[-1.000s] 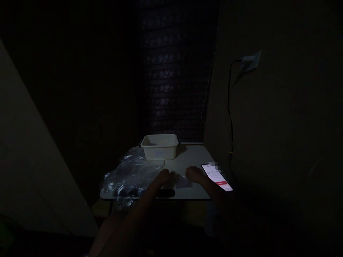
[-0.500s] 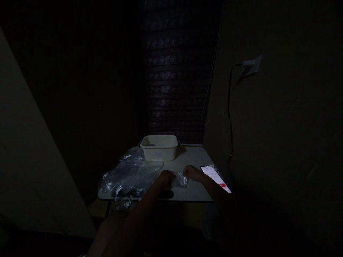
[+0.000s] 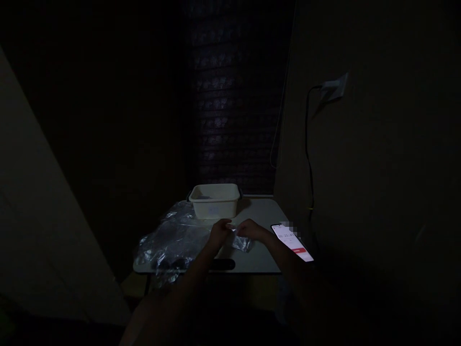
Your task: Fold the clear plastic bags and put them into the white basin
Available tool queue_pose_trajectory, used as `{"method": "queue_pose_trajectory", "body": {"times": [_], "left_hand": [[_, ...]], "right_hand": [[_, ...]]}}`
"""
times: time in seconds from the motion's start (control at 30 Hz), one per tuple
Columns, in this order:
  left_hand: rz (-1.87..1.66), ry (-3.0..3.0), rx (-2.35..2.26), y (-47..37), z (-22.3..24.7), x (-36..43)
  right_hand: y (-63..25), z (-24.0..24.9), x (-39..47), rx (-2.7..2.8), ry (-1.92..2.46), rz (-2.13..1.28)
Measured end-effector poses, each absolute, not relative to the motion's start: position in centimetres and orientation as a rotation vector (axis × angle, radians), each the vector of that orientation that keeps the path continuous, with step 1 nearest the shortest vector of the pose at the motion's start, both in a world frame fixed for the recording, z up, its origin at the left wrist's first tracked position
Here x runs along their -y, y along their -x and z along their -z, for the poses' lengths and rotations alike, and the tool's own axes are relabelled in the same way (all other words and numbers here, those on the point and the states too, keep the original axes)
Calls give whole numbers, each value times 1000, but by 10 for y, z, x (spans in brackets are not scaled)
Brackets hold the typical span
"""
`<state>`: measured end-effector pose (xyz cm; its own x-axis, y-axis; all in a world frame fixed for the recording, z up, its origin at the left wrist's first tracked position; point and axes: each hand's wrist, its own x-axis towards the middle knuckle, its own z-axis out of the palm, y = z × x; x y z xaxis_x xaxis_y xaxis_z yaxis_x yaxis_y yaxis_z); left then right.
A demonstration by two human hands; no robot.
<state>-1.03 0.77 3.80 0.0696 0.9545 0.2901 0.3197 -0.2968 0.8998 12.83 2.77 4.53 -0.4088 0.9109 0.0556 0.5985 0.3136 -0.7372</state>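
Note:
Over the middle of a small white table [image 3: 257, 262], my left hand [image 3: 220, 232] and my right hand [image 3: 251, 229] are close together. Between them is a small clear plastic bag [image 3: 242, 243], shiny and creased. My left fingers are closed at its upper left edge, and my right fingers pinch its upper right side. Dim light hides the fingertips in part, and I cannot make out anything inside the bag. To the left of my left hand lies a heap of clear plastic bags [image 3: 176, 235], spilling over the table's front edge.
A white plastic basin [image 3: 215, 210] with dark handles stands at the back of the table, something pale inside it. On the right lies a lit phone [image 3: 291, 242] showing a timer. A cable [image 3: 308, 139] hangs from a wall socket [image 3: 334, 89]. Behind is a dark blind [image 3: 219, 105].
My hands have drawn closer together and slightly up. The small bag between them, flatter before, is now more bunched and creased. The view has shifted slightly.

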Motion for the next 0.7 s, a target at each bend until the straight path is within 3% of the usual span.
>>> {"method": "queue_pose_trajectory", "body": {"times": [0.2,0.43,0.7], "left_hand": [[-1072,-2581,-1563,45,-73,-24],[-570,-2746,-2096,81,-78,-55],[-700,-2918,-2002,91,-71,-46]], "right_hand": [[-134,-53,-39,2078,1344,-719],[-148,-91,-62,1930,1244,-762],[-129,-145,-108,2010,1244,-522]]}}
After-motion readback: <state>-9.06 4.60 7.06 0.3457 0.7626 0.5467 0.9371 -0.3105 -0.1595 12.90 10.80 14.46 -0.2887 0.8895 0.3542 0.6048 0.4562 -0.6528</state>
